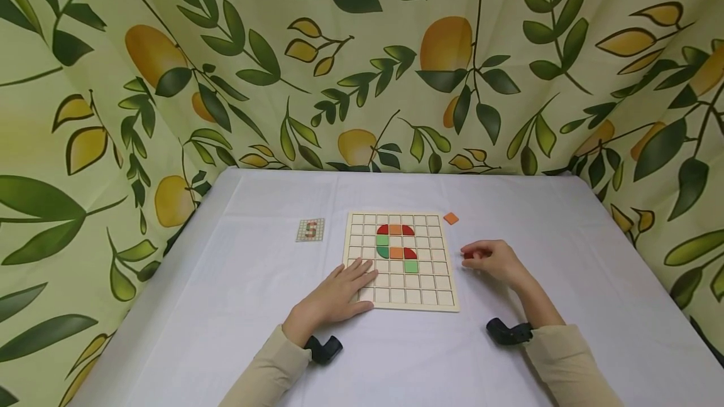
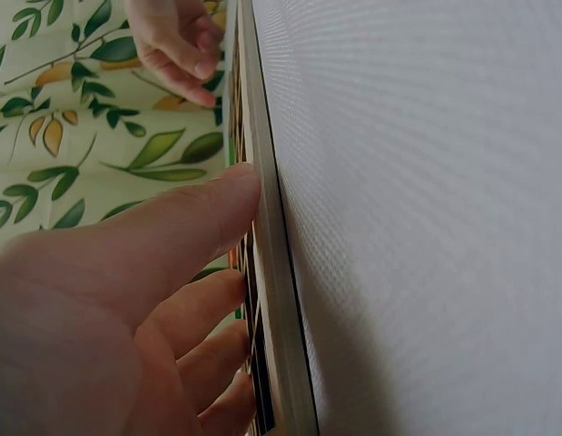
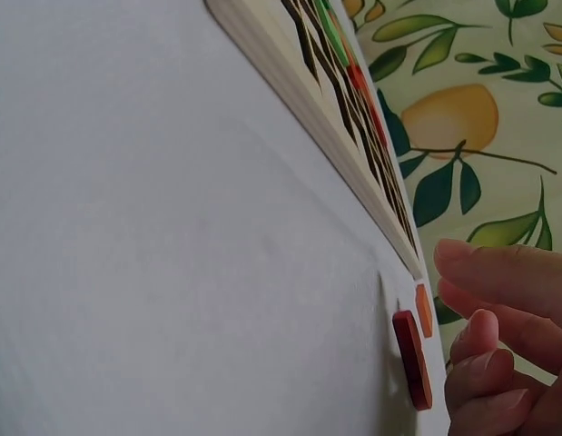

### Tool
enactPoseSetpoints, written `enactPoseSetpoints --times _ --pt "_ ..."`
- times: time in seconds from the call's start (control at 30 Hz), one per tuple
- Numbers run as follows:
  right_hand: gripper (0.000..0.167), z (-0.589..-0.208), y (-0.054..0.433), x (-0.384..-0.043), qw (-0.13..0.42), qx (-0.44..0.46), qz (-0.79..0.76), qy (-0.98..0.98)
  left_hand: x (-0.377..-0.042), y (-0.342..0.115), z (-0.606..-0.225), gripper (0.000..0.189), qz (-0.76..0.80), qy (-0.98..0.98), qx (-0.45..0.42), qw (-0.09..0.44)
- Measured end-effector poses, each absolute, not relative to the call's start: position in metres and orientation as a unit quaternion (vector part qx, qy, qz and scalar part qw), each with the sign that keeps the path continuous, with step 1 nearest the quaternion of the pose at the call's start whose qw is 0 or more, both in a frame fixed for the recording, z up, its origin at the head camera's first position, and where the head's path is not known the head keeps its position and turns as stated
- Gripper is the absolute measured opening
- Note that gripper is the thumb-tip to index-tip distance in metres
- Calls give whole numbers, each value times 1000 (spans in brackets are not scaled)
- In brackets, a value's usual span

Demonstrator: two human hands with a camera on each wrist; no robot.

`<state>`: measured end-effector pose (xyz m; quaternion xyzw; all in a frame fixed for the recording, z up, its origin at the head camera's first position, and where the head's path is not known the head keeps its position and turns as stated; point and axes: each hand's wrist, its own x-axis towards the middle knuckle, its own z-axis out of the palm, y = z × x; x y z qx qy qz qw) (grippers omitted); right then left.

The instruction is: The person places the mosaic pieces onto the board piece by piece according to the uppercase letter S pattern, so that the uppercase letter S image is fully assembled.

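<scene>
My left hand [image 1: 342, 294] rests on the lower left of a wooden grid board [image 1: 421, 298], fingers spread, thumb at the near edge. Flat red, orange and green tiles lie on the board's squares in a curved shape, among them a light green square tile [image 1: 411, 266] at its lower end. Right of the board, my right hand [image 1: 498, 260] hovers just above the table with loosely bent fingers. A red tile [image 3: 412, 361] lies beneath those fingers, apart from them in the right wrist view. An orange square tile [image 1: 450, 218] lies beyond, near the board's far right corner.
A small card [image 1: 310, 230] with a printed S-shaped pattern on a grid lies left of the board. White cloth [image 1: 237, 256] covers the table. A leaf-and-fruit patterned curtain [image 1: 362, 80] hangs around its back and sides.
</scene>
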<state>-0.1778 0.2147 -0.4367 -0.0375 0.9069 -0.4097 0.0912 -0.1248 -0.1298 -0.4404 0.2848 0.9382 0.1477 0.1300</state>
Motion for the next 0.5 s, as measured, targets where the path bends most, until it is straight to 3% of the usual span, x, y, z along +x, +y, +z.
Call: enactPoseSetpoints --times 0.5 --pt "36 -434 235 -185 114 -46 -375 919 -125 -130 -440 62 152 936 291 128"
